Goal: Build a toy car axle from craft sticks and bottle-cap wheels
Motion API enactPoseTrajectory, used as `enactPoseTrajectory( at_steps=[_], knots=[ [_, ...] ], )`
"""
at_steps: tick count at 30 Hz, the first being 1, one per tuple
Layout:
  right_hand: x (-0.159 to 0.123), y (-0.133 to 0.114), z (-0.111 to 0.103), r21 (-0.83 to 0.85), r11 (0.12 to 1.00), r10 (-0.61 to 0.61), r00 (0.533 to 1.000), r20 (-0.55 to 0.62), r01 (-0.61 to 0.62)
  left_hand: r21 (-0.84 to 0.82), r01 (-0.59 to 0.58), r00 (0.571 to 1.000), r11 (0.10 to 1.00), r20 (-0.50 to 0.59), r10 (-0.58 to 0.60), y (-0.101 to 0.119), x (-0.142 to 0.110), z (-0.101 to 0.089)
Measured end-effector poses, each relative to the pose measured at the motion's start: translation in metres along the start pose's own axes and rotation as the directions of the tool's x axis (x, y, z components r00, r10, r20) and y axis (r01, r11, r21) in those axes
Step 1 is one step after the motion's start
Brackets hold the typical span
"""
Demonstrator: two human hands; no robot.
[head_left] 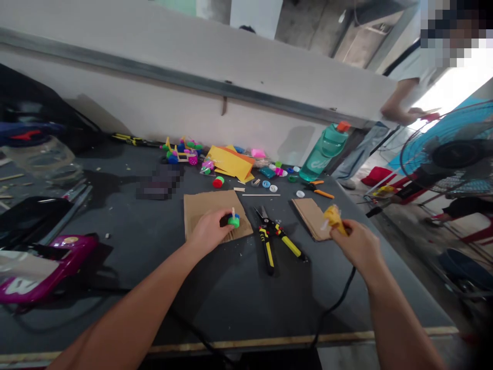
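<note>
My left hand [211,229] is closed on a green and blue bottle cap piece [233,221] with a short wooden stick standing up from it. It is over a square of brown cardboard [200,205]. My right hand [358,246] is wrapped round a yellow glue gun [334,218], whose black cord [342,295] trails down to the table edge. The glue gun's tip is above a smaller cardboard piece [310,216]. Between my hands lie yellow and black cutting pliers [271,234], their handles spread.
At the back are a teal bottle [323,151], yellow paper [231,163], a red cap [218,182], orange-handled pliers [321,191] and colourful small toys [181,151]. A magenta object [50,267] and plastic jar [42,159] stand left. On the right are a fan [450,154] and another person [400,97].
</note>
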State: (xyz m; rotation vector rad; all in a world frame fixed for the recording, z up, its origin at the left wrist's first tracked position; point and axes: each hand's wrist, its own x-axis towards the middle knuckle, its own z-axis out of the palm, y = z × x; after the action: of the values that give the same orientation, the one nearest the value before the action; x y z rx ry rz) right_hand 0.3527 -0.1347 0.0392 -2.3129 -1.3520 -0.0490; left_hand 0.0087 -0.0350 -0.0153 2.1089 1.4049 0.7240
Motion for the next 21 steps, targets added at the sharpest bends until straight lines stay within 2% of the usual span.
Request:
enactPoseTrajectory(
  at_steps=[1,2,4,5,6,8,10,12,16,18,21],
  knots=[
    [-0.005,-0.011,-0.008,0.194,0.981,0.030,1.000,0.007,-0.031,-0.003,0.003,1.000,1.000,-0.004,-0.003,0.000,0.000,0.000],
    [-0.011,-0.023,-0.014,0.424,0.904,0.017,0.995,0.094,-0.056,-0.007,0.005,1.000,1.000,-0.010,-0.006,-0.001,0.000,0.001],
    [-0.020,-0.052,-0.018,0.610,0.789,-0.053,0.982,0.181,-0.070,-0.016,0.009,1.000,1.000,-0.013,-0.009,-0.003,0.001,0.001],
    [-0.023,-0.067,-0.016,0.751,0.645,-0.112,0.955,0.276,-0.141,-0.023,0.011,1.000,1.000,-0.012,-0.012,-0.004,0.001,0.000],
    [-0.027,-0.082,-0.011,0.820,0.522,-0.171,0.913,0.370,-0.234,-0.031,0.016,1.000,0.999,-0.013,-0.016,-0.006,0.001,0.000],
    [-0.033,-0.109,0.004,0.820,0.409,-0.236,0.822,0.519,-0.400,-0.037,0.023,0.999,0.999,-0.024,-0.024,-0.009,0.002,-0.001],
    [-0.038,-0.130,0.021,0.779,0.410,-0.260,0.758,0.598,-0.474,-0.028,0.019,0.999,0.999,-0.041,-0.020,-0.010,0.002,-0.001],
    [-0.045,-0.142,0.035,0.753,0.457,-0.278,0.729,0.626,-0.473,-0.005,0.013,0.999,1.000,-0.049,-0.013,-0.011,0.002,-0.001],
    [-0.056,-0.146,0.050,0.730,0.521,-0.235,0.748,0.621,-0.443,0.032,0.036,0.998,0.999,-0.055,-0.034,-0.008,0.002,-0.001],
    [-0.060,-0.142,0.052,0.724,0.525,-0.209,0.758,0.618,-0.446,0.045,0.040,0.998,0.998,-0.053,-0.037,-0.006,0.002,-0.001],
    [-0.063,-0.138,0.054,0.721,0.519,-0.213,0.747,0.630,-0.460,0.044,0.045,0.998,0.998,-0.050,-0.042,-0.004,0.002,-0.002]
  ],
)
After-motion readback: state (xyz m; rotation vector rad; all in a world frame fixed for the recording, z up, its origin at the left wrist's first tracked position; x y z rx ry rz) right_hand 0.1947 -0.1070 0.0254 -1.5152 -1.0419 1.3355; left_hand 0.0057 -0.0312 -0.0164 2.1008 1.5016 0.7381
